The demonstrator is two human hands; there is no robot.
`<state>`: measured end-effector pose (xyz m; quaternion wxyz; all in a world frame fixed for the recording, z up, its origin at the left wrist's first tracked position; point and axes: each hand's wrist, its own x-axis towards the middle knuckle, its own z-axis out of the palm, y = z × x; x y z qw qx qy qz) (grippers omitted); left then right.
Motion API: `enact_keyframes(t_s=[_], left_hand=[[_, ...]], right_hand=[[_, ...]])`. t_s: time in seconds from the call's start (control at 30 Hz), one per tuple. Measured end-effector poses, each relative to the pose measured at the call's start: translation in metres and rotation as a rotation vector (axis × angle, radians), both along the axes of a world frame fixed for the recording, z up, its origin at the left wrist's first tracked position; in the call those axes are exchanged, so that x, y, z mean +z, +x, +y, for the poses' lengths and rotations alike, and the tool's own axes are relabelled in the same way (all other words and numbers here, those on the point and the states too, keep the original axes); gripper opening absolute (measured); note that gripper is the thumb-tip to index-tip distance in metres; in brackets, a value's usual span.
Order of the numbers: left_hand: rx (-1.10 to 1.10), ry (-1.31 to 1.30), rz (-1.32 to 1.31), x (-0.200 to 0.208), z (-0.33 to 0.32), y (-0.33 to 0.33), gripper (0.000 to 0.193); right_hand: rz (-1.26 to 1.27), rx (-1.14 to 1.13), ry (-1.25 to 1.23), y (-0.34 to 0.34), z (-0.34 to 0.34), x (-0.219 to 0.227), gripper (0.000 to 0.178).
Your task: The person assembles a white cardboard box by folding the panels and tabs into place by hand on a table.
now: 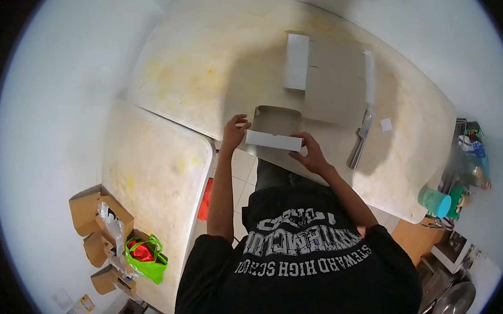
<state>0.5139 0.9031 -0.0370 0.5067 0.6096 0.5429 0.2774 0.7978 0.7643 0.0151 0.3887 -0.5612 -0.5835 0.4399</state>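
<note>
An open-topped cardboard box [273,140], white outside and grey-brown inside, sits at the table edge in front of me. My right hand [311,152] grips its near right corner, thumb and fingers on either side. At the left end, my left hand [236,130] rests against the box with fingers loosely bent and apart. Beyond the box lies a grey-brown cardboard sheet [336,81] with a raised white edge on its right. A narrow white box or folded flap [296,62] stands along its left side.
A long metallic tool [361,139] of unclear kind lies right of the sheet, near a small white paper square [386,124]. Another table [149,156] at left bears opened brown cartons [89,214] and a green bag [147,269]. A turquoise container [434,202] stands at the right.
</note>
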Motion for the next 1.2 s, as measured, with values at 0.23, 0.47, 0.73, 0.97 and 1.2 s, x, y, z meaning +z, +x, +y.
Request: enact_keyframes(t_s=[0.23,0.47,0.73,0.97,1.2], left_hand=[[-0.135,-0.123,0.113,0.007,0.044,0.034,0.061],[-0.259,-0.087,0.193,0.018,0.045,0.04,0.057],[-0.186,-0.009,0.146,0.002,0.027,0.02,0.048],[0.013,-0.15,-0.019,0.004,-0.006,-0.002,0.045],[0.19,-0.18,-0.074,0.01,-0.026,-0.006,0.045]], right_hand=[[-0.011,0.006,0.016,-0.003,-0.002,-0.004,0.055],[0.004,0.023,0.0,-0.002,-0.003,-0.007,0.054],[0.286,-0.324,-0.193,0.002,0.002,-0.031,0.043],[0.242,-0.23,-0.177,-0.008,0.023,-0.026,0.045],[0.278,-0.205,-0.178,-0.02,0.034,0.003,0.044]])
